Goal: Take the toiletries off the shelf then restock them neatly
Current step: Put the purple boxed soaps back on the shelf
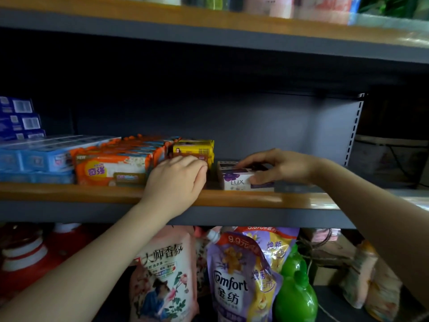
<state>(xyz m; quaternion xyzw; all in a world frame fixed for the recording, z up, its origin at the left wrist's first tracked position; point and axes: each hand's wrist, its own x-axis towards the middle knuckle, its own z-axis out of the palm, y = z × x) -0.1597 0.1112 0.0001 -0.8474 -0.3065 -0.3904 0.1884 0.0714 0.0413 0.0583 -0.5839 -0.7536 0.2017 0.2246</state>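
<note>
On the middle shelf [232, 201] stands a row of toiletries: blue boxes [34, 159] at the left, orange soap packs [116, 163] beside them, then a yellow and brown soap box [195, 148]. My left hand [176, 182] curls over the front of the yellow and brown soap stack; what its fingers hold is hidden. To the right lies a white and purple Lux soap box [234, 182]. My right hand [278, 167] grips it, fingers across its top and thumb on its front face.
The shelf's right half is bare up to the grey side wall [329, 135]. Below stand refill pouches [232, 275], a green bottle [294, 289] and red containers [27, 256]. More blue boxes [18, 117] are stacked at the back left. An upper shelf [209, 22] hangs overhead.
</note>
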